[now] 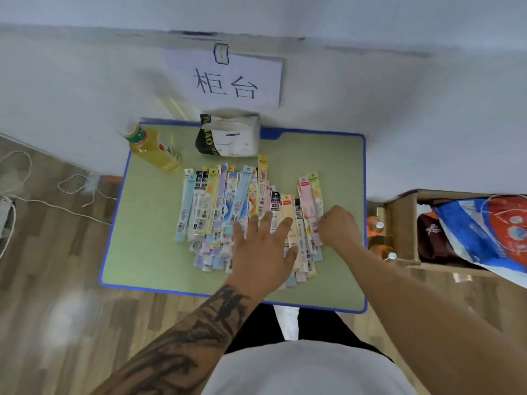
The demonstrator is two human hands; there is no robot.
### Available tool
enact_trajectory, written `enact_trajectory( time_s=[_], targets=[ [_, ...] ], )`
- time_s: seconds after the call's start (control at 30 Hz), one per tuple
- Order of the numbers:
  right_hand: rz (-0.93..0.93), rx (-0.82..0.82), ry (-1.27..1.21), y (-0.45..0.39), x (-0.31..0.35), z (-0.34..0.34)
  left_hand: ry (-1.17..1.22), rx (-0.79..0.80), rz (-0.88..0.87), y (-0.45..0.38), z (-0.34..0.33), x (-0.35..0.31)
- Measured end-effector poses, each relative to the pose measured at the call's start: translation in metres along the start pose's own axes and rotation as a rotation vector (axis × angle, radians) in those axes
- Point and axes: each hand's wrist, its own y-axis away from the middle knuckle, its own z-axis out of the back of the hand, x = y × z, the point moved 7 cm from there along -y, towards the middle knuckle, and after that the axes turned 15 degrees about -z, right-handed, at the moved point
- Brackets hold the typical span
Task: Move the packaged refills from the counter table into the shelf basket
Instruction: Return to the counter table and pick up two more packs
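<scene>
Your left hand (263, 246) lies flat, fingers spread, pressing on the pile of packaged refills (228, 209) fanned across the green counter table (148, 252); your right hand (338, 226) is curled at the pile's right edge, fingers seemingly pinching the outermost packs, grip partly hidden. Juice bottle (152, 148) and tissue pack (231, 136) sit at the table's far side; paper sign (228, 78) on the wall; cardboard box (405, 223) stands to the right.

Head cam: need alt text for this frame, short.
Seen from above, a left hand lies flat with spread fingers on a pile of packaged refills on a green counter table, while the right hand curls at the pile's right edge. A yellow drink bottle and a tissue pack sit behind the pile.
</scene>
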Motion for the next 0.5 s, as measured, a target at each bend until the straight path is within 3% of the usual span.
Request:
enact_trajectory(
  time_s=[0.13,0.23,0.3,0.43,0.5],
  targets=[
    [-0.068,-0.004,-0.188,0.014,-0.006,0.012,-0.023,0.003,-0.103,-0.018,0.01,0.009],
    [-0.02,0.009,-0.359,0.046,-0.01,0.03,0.123,-0.037,-0.134,-0.029,0.016,0.013],
    [0.021,0.042,-0.465,0.075,-0.012,0.04,0.373,-0.043,-0.116,-0.034,0.02,0.014],
    [0.095,0.136,-0.507,0.124,-0.008,0.038,1.132,-0.001,0.084,-0.033,0.025,0.014],
    [0.118,0.171,-0.477,0.134,-0.004,0.027,1.284,-0.038,0.171,-0.026,0.028,0.022]
  ],
)
